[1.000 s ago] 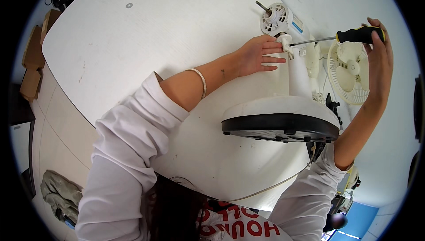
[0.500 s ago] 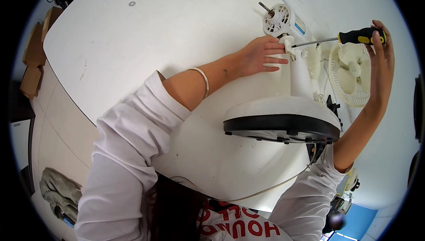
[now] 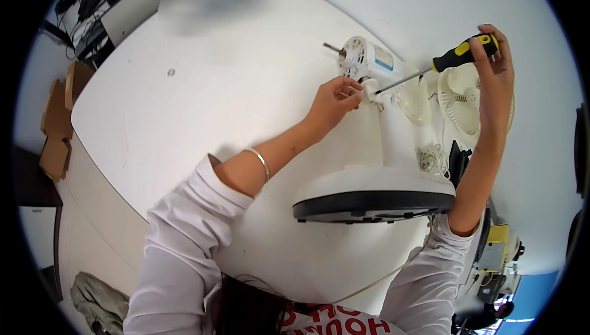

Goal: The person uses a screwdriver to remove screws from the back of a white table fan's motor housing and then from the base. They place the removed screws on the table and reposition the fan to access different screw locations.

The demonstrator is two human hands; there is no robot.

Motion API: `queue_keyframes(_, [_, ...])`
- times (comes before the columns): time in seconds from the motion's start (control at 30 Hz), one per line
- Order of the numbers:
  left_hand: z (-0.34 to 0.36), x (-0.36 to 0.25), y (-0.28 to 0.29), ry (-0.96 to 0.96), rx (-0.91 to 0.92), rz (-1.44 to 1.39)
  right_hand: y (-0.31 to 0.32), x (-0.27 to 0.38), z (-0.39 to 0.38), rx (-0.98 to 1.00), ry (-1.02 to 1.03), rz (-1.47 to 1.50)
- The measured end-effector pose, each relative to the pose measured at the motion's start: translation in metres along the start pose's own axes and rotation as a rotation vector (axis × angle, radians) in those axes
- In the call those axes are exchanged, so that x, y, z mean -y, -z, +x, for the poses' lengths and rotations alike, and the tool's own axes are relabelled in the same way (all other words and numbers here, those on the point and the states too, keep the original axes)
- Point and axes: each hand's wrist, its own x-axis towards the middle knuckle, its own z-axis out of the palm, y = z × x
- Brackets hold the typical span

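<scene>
Fan (image 3: 398,141) lies on the bench (image 3: 203,132), its wht column running b/w the motor housing (image 3: 356,55) and the round base (image 3: 375,182), base's blk underside turned twd the person. Blue/wht label (image 3: 384,59) on housing, print too small to read. Screwdriver (image 3: 456,57), blk/yellow: tip at the joint (image 3: 370,87) under the housing, R hand (image 3: 496,74) clamped on handle. L hand (image 3: 332,104) at joint's other side, thumb & fingers curled nr each other; can't tell if they pinch anything. Right of fan: pale cover (image 3: 415,102), grille (image 3: 453,114), coiled cord (image 3: 434,160). Washer (image 3: 171,72) well apart, far L. Red lettering on shirt (image 3: 338,323), partly cut off. Vs half a sec ago: view's shifted, L fingers were spread, now bent; screwdriver slants steeper; blur now covers bench's far end.
</scene>
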Motion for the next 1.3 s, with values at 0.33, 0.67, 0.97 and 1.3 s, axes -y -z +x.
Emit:
queue_keyframes(0.33, [0.014, -0.002, -0.017, 0.040, 0.063, 0.167, 0.003, -0.033, -0.010, -0.016, 0.123, 0.399])
queue_keyframes(0.67, [0.014, -0.001, -0.019, 0.022, 0.015, 0.120, -0.006, -0.039, -0.006, -0.015, 0.209, 0.639])
queue_keyframes(0.97, [0.015, 0.000, -0.016, 0.049, 0.019, 0.057, -0.012, -0.041, -0.027, -0.149, 0.223, 0.713])
queue_keyframes(1.3, [0.016, 0.003, -0.015, 0.012, 0.016, 0.065, -0.010, -0.049, -0.039, -0.082, 0.229, 0.724])
